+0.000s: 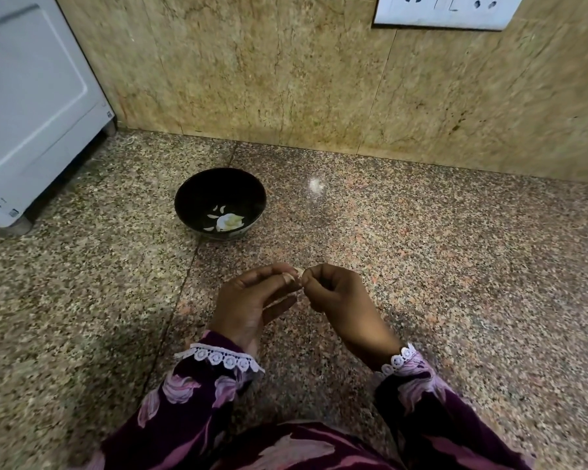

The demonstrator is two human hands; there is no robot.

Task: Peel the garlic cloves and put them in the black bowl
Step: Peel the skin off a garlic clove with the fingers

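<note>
Speckled granite counter (pixel 421 266), beige marble wall (pixel 286 79), white socket panel (pixel 445 10), white appliance (pixel 31 106) at left

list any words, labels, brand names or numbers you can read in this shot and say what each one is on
No text here can be read.
White appliance: small dark marks and a sticker near its lower front edge, too small and blurred to read.
Switch plate on the wall: only sockets and switches, no legible print.
Black bowl: no text visible, only pale garlic pieces inside.
</note>
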